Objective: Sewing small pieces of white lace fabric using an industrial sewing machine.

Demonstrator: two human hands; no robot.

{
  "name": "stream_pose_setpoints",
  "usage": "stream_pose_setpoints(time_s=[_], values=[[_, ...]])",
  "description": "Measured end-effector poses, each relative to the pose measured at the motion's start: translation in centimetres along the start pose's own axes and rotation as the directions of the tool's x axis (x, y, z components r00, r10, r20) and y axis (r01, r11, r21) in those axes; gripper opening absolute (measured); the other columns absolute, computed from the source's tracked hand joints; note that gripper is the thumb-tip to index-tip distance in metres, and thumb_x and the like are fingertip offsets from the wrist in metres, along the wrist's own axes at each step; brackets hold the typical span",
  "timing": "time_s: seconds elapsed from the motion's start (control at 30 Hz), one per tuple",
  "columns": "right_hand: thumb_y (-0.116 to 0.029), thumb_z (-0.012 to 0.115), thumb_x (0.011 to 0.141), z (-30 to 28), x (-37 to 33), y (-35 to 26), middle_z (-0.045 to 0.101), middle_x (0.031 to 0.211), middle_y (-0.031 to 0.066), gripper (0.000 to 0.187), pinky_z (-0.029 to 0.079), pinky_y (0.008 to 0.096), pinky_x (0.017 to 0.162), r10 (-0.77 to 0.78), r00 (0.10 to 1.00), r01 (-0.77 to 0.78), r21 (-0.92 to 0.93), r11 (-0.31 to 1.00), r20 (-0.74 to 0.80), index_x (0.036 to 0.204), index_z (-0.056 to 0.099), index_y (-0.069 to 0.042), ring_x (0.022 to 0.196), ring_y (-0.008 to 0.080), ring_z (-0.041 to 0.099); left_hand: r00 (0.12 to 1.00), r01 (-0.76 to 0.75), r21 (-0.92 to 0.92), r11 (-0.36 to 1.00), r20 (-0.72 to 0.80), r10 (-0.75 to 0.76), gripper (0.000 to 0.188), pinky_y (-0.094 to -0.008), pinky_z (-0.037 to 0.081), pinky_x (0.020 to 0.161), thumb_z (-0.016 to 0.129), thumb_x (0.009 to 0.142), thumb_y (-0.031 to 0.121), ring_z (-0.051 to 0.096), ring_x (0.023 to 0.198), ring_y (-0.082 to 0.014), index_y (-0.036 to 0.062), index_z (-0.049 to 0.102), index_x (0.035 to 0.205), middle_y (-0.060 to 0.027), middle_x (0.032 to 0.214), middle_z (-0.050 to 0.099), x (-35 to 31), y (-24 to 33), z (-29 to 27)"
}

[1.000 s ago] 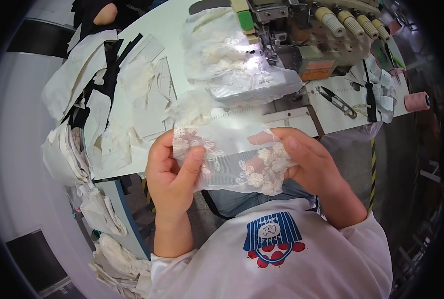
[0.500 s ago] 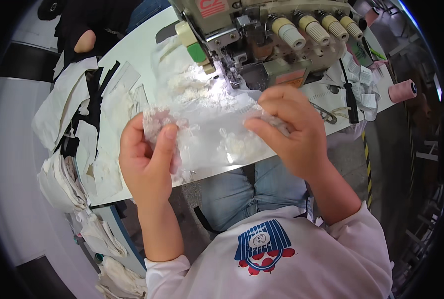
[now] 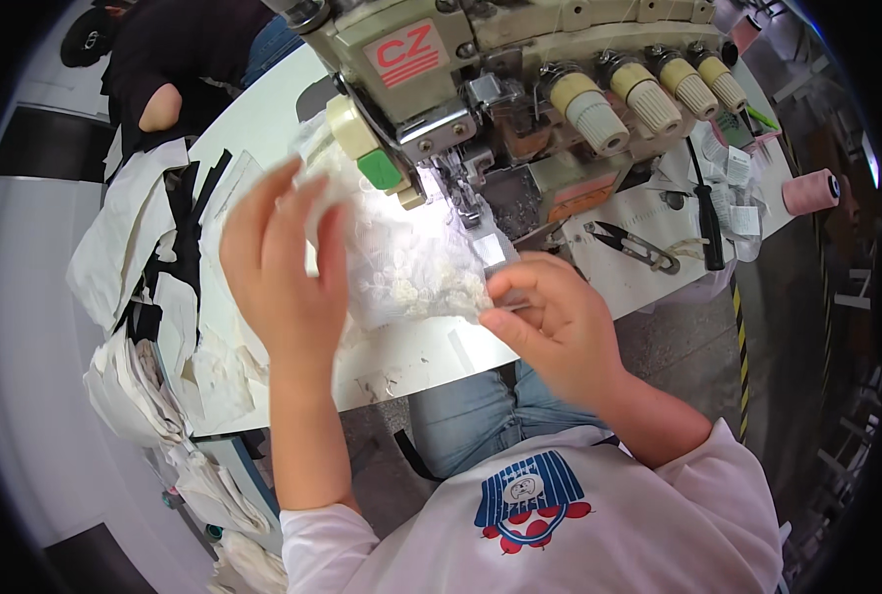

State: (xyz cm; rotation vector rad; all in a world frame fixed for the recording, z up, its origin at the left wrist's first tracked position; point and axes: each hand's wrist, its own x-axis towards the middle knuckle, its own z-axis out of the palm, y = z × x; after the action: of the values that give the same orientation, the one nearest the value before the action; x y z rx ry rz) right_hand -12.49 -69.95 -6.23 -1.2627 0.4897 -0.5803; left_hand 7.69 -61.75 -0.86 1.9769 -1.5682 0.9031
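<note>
White lace fabric [image 3: 401,267], sheer with raised flower shapes, lies on the table below the needle and presser foot of a beige overlock sewing machine [image 3: 401,59]. My right hand [image 3: 557,327] pinches the fabric's right edge between thumb and fingers, close to the table's front. Up on the left, my left hand [image 3: 288,262] is raised over the fabric's left side with fingers spread, holding nothing; its fingertips are smeared by motion. A lamp on the machine lights the cloth brightly around the presser foot [image 3: 469,210].
Thread snips [image 3: 634,247], a black-handled screwdriver [image 3: 703,213] and white labels [image 3: 738,188] lie to the right, with a pink thread cone [image 3: 810,192] at the table's edge. White and black cloth pieces [image 3: 124,228] are heaped on the left. Another person's arm [image 3: 159,107] shows at the far left.
My left hand has let go of the fabric and lifted up and away. The fabric now lies flat by the presser foot; my right hand keeps its edge, slightly lower. The view has shifted.
</note>
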Motion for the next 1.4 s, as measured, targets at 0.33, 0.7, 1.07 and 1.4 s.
stream_pose_setpoints(time_s=[0.33, 0.7, 1.07, 1.4], values=[[-0.012, 0.059, 0.093, 0.2, 0.1, -0.1, 0.062, 0.100, 0.0044, 0.025, 0.048, 0.0229, 0.078, 0.099, 0.957, -0.079, -0.085, 0.993, 0.273, 0.115, 0.061, -0.001, 0.091, 0.0081, 0.058, 0.924, 0.131, -0.489, 0.863, 0.376, 0.073, 0.052, -0.0386, 0.046, 0.087, 0.078, 0.055, 0.006, 0.059, 0.101, -0.0301, 0.0080, 0.064, 0.105, -0.0073, 0.116, 0.063, -3.3, 1.2, -1.4], [-0.008, 0.051, 0.096, 0.1, 0.4, -0.3, 0.063, 0.115, 0.0106, 0.028, 0.046, 0.0272, 0.092, 0.131, 0.957, -0.158, 0.085, 0.984, 0.259, 0.121, 0.057, 0.004, 0.106, 0.0139, 0.059, 0.870, 0.446, -0.631, 0.635, 0.473, -0.140, 0.009, -0.0310, 0.049, 0.080, 0.065, 0.082, 0.003, 0.064, 0.090, -0.0208, 0.0031, 0.068, 0.090, -0.0086, 0.101, 0.069, -2.2, 0.3, -2.5], [-0.020, 0.047, 0.100, -0.3, 0.7, -0.5, 0.067, 0.104, 0.0099, 0.031, 0.049, 0.0281, 0.088, 0.185, 0.948, -0.210, 0.071, 0.975, 0.260, 0.113, 0.061, 0.005, 0.099, 0.0143, 0.062, 0.959, -0.254, -0.287, 0.924, 0.053, 0.280, 0.020, -0.0306, 0.054, 0.065, 0.071, 0.074, 0.016, 0.067, 0.088, -0.0255, 0.0047, 0.067, 0.090, -0.0100, 0.097, 0.069, -2.7, 3.8, 0.5], [-0.028, 0.059, 0.093, -0.2, 0.0, 0.3, 0.047, 0.062, 0.0046, 0.031, 0.037, 0.0297, 0.054, 0.122, 0.973, -0.108, -0.081, 0.991, 0.197, 0.085, 0.061, 0.002, 0.059, 0.0108, 0.042, 0.921, -0.168, -0.451, 0.877, 0.246, 0.303, 0.025, -0.0317, 0.053, 0.063, 0.073, 0.071, 0.018, 0.065, 0.086, -0.0264, 0.0035, 0.067, 0.090, -0.0112, 0.098, 0.069, -3.2, 3.8, -2.3]])
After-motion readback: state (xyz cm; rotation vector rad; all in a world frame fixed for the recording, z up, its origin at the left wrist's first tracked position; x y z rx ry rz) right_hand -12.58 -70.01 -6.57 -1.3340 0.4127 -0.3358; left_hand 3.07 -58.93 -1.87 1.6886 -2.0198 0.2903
